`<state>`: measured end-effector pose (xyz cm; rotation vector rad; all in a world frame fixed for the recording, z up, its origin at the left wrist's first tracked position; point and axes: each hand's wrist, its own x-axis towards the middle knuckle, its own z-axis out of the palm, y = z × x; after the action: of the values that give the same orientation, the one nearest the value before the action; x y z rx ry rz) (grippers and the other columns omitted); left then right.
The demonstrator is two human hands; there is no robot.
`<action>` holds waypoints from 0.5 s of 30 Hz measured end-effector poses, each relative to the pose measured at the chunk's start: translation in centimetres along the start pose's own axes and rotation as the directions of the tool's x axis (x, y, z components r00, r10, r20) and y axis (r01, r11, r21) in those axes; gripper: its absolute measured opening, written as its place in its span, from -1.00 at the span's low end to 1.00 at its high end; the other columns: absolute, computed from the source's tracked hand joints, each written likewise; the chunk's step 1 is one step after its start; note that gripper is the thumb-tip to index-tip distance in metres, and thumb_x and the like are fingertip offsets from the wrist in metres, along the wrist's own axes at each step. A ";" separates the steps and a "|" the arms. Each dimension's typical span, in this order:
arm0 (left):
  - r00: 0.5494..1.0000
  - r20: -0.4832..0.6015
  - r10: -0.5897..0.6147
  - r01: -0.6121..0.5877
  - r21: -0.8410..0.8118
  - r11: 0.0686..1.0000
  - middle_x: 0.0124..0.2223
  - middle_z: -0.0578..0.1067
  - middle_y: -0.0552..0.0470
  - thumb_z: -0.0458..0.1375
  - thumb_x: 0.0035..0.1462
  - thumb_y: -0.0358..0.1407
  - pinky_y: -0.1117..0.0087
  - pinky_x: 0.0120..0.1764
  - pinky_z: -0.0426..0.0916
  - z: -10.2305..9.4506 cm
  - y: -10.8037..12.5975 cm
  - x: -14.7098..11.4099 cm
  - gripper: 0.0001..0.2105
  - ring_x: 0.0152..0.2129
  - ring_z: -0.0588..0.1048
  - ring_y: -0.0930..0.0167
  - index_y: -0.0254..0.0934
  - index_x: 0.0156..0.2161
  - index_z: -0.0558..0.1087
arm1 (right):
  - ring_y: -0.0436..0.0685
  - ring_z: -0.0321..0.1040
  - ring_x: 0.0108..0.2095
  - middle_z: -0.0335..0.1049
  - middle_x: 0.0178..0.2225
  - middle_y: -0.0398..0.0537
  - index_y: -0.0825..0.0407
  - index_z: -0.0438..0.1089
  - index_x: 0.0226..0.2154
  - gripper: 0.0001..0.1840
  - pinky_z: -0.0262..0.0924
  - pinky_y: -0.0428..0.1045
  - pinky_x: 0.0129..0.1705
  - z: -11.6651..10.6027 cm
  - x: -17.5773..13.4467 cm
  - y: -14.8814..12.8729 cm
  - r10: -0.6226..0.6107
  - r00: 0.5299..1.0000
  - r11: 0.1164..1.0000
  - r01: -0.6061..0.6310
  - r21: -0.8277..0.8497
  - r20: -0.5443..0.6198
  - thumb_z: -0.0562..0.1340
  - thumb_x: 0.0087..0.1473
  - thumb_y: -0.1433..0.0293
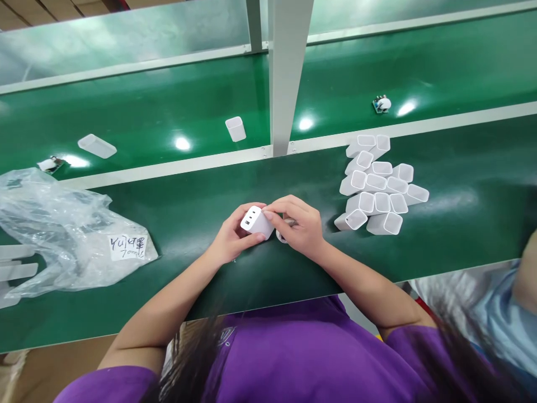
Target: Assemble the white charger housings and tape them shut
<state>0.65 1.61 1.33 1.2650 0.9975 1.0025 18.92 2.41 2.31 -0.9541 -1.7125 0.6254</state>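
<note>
My left hand [235, 235] is wrapped round a white charger housing [260, 225], its end with several port slots turned up toward me. The fingertips of my right hand [300, 224] are pinched together at the right edge of this housing. Part of a white rounded thing [282, 236] shows beneath the right hand; the fingers cover most of it, so its kind and whether it is held cannot be told.
Several open white housings [381, 201] lie grouped to the right. A clear plastic bag [84, 235] with a handwritten label covers the left. On the conveyor [168, 112] beyond are two white housings [97, 145] and small circuit assemblies [381, 104]. A metal post [289, 78] rises ahead. Another person sits at right.
</note>
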 end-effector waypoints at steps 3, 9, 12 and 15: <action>0.999 0.014 0.045 -0.046 0.016 0.999 -0.13 0.56 -0.03 0.45 -0.10 -0.16 0.37 -0.27 0.41 0.0 -0.1 0.0 -0.54 -0.29 0.50 0.33 -0.15 -0.04 0.53 | 0.00 0.48 -0.36 0.56 -0.32 -0.11 -0.03 0.53 -0.32 -0.82 0.40 -0.09 -0.35 0.2 -0.2 0.0 -0.056 0.998 0.996 0.054 -0.069 -0.031 0.21 0.27 0.40; 0.984 0.053 0.171 -0.175 0.066 0.982 -0.16 0.54 0.00 0.44 -0.03 -0.15 0.46 -0.33 0.39 -0.1 -0.7 0.2 -0.54 -0.35 0.50 0.41 -0.15 -0.01 0.50 | -0.05 0.48 -0.38 0.55 -0.35 -0.12 0.03 0.51 -0.32 -0.88 0.37 -0.16 -0.40 0.8 -0.4 0.2 -0.180 0.974 0.982 0.170 -0.087 -0.135 0.26 0.20 0.52; 0.974 0.070 0.217 -0.225 0.139 0.964 -0.15 0.55 -0.03 0.42 0.00 -0.11 0.46 -0.35 0.40 -0.1 -1.0 0.2 -0.51 -0.36 0.50 0.41 -0.19 0.03 0.47 | -0.06 0.47 -0.39 0.54 -0.37 -0.12 0.06 0.50 -0.33 -0.90 0.37 -0.18 -0.37 1.1 -0.5 0.3 -0.210 0.964 0.975 0.195 -0.107 -0.163 0.29 0.17 0.55; 0.972 0.068 0.227 -0.236 0.173 0.956 -0.11 0.55 -0.05 0.38 0.05 -0.08 0.45 -0.33 0.42 -0.2 -1.1 0.2 -0.51 -0.33 0.52 0.41 -0.19 0.06 0.46 | -0.06 0.46 -0.40 0.53 -0.37 -0.10 0.08 0.50 -0.32 -0.92 0.36 -0.19 -0.37 1.2 -0.7 0.6 -0.207 0.964 0.973 0.186 -0.136 -0.165 0.29 0.17 0.55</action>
<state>0.57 1.81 0.22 1.5766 0.9338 1.0737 18.02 2.22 1.11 -0.8809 -1.6718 0.3002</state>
